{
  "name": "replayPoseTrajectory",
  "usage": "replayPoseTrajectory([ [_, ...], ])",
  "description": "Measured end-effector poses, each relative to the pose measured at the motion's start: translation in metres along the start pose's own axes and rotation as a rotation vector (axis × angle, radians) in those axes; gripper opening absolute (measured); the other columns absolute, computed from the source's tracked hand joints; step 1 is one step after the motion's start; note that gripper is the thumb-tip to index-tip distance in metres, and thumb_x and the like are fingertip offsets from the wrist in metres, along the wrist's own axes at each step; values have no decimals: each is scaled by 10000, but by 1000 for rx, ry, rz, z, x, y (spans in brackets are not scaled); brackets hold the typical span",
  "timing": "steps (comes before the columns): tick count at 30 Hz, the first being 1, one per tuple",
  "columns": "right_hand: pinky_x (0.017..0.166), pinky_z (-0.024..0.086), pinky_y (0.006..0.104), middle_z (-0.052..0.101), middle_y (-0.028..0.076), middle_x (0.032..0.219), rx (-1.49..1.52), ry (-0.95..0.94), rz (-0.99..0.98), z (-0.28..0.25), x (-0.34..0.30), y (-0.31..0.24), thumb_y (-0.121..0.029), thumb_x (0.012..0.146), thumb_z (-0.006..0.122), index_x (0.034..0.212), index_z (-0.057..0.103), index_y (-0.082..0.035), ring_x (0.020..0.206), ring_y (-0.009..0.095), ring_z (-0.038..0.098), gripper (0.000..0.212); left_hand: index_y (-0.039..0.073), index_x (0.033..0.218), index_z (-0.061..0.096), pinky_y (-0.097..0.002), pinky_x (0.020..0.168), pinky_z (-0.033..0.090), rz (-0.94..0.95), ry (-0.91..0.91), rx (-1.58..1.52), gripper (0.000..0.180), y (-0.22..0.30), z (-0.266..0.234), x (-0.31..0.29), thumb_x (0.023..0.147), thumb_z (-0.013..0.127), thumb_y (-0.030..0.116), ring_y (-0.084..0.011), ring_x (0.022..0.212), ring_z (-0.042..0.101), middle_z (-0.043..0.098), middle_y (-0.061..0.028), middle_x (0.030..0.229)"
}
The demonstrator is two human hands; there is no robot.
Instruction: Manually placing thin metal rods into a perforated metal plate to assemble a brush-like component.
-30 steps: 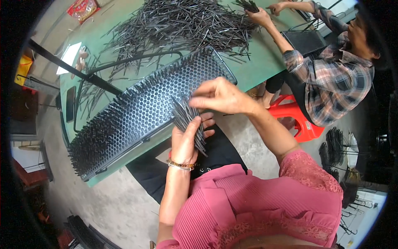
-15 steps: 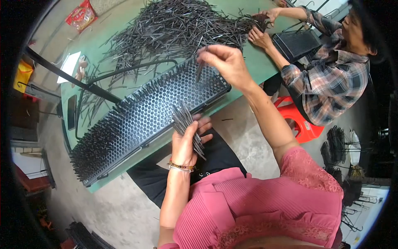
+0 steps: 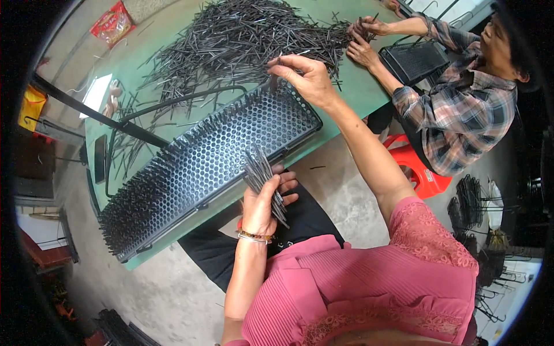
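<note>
My left hand [image 3: 262, 202] is closed round a bundle of thin dark sticks [image 3: 259, 167], held at the near edge of a black perforated tray [image 3: 213, 147]. The tray lies slanting along the table, its surface full of small round holes. Sticks stand upright packed together in its left end [image 3: 135, 202], and a narrower band of them runs along its far edge. Over the far right part of the tray is my right hand [image 3: 309, 81], thumb and forefinger pinched on a thin dark stick that is partly hidden and blurred.
A large heap of loose sticks [image 3: 242, 40] covers the back of the green table [image 3: 360, 95]. A bent black rod frame [image 3: 184, 95] rises behind the tray. At the right, a person in a plaid shirt [image 3: 456, 115] handles sticks beside a smaller black tray [image 3: 412, 60]. Below is a red stool [image 3: 415, 170].
My right hand has moved slightly left and away from me, toward the tray's far edge. My left hand, with its bundle, has shifted very little. The other person's hands have moved slightly.
</note>
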State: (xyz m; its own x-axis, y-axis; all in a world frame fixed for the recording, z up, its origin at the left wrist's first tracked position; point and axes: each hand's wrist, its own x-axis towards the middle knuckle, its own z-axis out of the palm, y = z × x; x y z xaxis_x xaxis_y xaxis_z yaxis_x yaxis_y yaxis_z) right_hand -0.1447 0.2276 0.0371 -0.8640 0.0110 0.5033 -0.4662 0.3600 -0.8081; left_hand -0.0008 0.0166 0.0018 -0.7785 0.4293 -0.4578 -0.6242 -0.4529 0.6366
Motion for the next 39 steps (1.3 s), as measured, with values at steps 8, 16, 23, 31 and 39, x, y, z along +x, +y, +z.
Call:
replayPoseTrajectory([
  [8, 756, 496, 250, 686, 61, 893, 12, -77, -60, -3, -3, -5, -114, 838, 636, 964, 678, -25, 838, 122, 638, 160, -14, 1152, 498, -321, 664, 566, -20, -13, -18, 308, 4, 0, -3, 899, 549, 153, -202, 869, 630, 619, -161, 1022],
  [16, 794, 492, 249, 666, 67, 906, 58, -128, -13, -6, -3, 4, -67, 857, 611, 977, 653, 14, 872, 126, 626, 151, -14, 1155, 500, -314, 660, 566, -18, -16, -2, 305, 1, 1, -3, 904, 542, 155, -186, 854, 628, 622, -148, 1006],
  [23, 817, 485, 266, 668, 72, 954, -37, -117, -70, 2, -15, 8, -76, 847, 625, 1034, 635, 6, 886, 141, 634, 204, -18, 1156, 501, -308, 657, 567, -16, -4, 12, 307, -1, -1, -1, 903, 543, 152, -183, 845, 627, 622, -145, 1002],
  [31, 760, 471, 299, 679, 69, 890, -372, -101, -326, 13, -13, 3, -106, 800, 669, 1119, 629, -80, 751, 182, 637, 323, -24, 1156, 505, -304, 648, 567, -17, -3, 13, 310, -2, -2, -3, 902, 544, 149, -179, 837, 625, 623, -138, 989],
  [39, 686, 448, 310, 666, 65, 824, -459, -65, -394, 22, -11, 13, -138, 792, 670, 1041, 669, -93, 745, 186, 613, 253, -24, 1157, 506, -302, 647, 565, -25, 2, 16, 312, -2, -3, -1, 902, 546, 151, -173, 832, 623, 623, -132, 985],
])
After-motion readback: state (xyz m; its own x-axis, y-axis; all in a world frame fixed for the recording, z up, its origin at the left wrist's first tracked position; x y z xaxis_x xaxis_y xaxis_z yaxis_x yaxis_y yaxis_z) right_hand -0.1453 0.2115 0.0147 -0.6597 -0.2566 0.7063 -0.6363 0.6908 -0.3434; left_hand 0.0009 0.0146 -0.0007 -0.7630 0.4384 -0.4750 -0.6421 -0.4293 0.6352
